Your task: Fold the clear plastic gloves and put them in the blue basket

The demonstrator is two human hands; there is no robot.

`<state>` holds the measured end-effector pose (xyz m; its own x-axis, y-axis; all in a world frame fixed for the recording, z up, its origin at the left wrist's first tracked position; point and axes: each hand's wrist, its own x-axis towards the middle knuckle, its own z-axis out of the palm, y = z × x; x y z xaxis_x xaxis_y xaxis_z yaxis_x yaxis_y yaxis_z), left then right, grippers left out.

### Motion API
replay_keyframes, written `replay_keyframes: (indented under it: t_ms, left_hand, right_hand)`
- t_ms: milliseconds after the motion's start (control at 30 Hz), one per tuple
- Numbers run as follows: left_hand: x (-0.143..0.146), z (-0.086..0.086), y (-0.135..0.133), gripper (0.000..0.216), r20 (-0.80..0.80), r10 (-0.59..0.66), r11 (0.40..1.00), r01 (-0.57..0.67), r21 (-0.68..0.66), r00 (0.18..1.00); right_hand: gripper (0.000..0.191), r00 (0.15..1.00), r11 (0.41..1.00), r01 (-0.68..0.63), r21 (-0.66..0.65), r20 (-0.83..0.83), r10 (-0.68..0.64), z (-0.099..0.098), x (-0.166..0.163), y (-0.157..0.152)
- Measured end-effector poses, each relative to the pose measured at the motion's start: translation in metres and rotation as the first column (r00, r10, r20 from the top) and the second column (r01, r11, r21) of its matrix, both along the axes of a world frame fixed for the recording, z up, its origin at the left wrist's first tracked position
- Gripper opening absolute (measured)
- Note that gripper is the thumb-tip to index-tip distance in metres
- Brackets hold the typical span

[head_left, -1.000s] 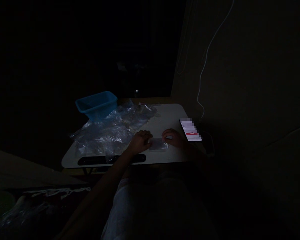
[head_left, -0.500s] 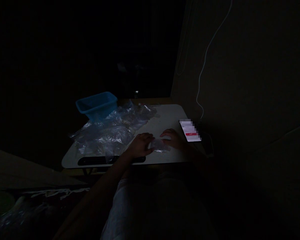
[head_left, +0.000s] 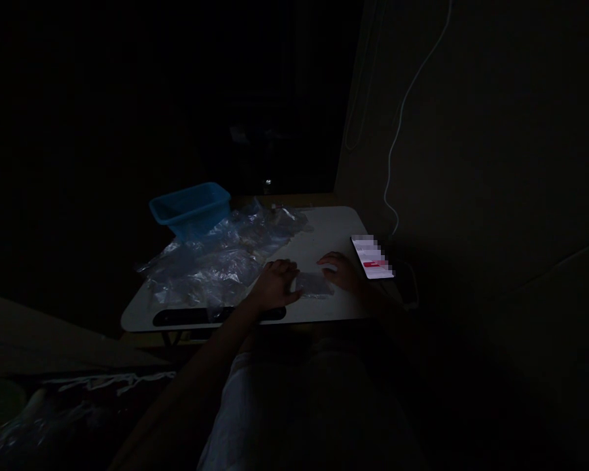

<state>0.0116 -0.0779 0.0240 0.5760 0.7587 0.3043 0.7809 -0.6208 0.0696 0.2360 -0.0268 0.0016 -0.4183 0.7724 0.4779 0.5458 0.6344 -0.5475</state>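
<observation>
A small, flat, folded piece of clear plastic (head_left: 315, 286), like a plastic bag, lies on the white table (head_left: 324, 226) between my hands. My left hand (head_left: 276, 285) rests at its left edge, fingers stretched forward and thumb apart. On the other side, my right hand (head_left: 341, 271) hovers at or just above the plastic's right edge with its fingers loosely spread; whether it touches cannot be made out in the dim light. To the left of my left hand spreads a heap of crumpled clear plastic bags (head_left: 220, 258).
A blue plastic basket (head_left: 191, 212) stands at the table's back left, behind the heap. A lit phone (head_left: 373, 257) lies at the right edge. Along the front runs a black slot (head_left: 191, 316). A white cable (head_left: 400, 124) hangs by the right wall. The room is very dark.
My right hand has drawn slightly right, its fingers farther from my left hand. The folded plastic looks flatter and duller. My left hand has barely moved.
</observation>
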Motion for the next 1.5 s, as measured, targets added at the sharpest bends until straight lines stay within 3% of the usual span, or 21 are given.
replay_keyframes:
  t_ms: [200,367,567,767,900,1100,1233,1500]
  left_hand:
    - [0.001,0.001,-0.001,0.060,-0.004,0.038,0.999,-0.038,0.033,0.999]
    - [0.000,-0.001,0.001,0.047,-0.021,-0.028,1.000,0.028,0.012,0.999]
    - [0.000,-0.005,0.004,0.047,-0.038,-0.014,1.000,0.014,0.014,0.999]
    - [0.003,-0.005,0.002,0.049,-0.090,0.141,0.990,-0.138,0.040,0.986]
    - [0.006,-0.004,0.001,0.046,-0.053,0.288,0.957,-0.284,0.066,0.956]
    - [0.006,-0.004,0.000,0.047,-0.041,0.319,0.947,-0.317,0.045,0.947]
    - [0.005,-0.003,0.000,0.049,-0.058,0.316,0.949,-0.314,0.033,0.947]
    - [0.005,-0.004,0.001,0.053,-0.089,0.328,0.945,-0.326,0.030,0.941]
  right_hand:
    - [0.025,0.972,0.976,0.217,-0.009,-0.095,-0.217,-0.004,0.006,0.003]
    - [0.023,0.973,0.975,0.223,0.005,-0.059,-0.222,-0.005,0.007,0.002]
    - [0.024,0.971,0.974,0.224,0.027,-0.095,-0.221,-0.007,0.006,0.004]
    - [0.025,0.966,0.965,0.253,0.065,-0.073,-0.248,-0.004,0.008,0.003]
    - [0.029,0.953,0.946,0.289,0.146,0.045,-0.298,0.009,-0.001,-0.009]
    - [0.035,0.919,0.963,0.140,0.231,0.332,-0.214,0.023,-0.040,-0.041]
    - [0.048,0.852,0.957,0.137,0.256,0.463,-0.246,0.019,-0.055,-0.045]
    - [0.052,0.859,0.978,-0.004,0.210,0.502,-0.104,0.022,-0.058,-0.046]
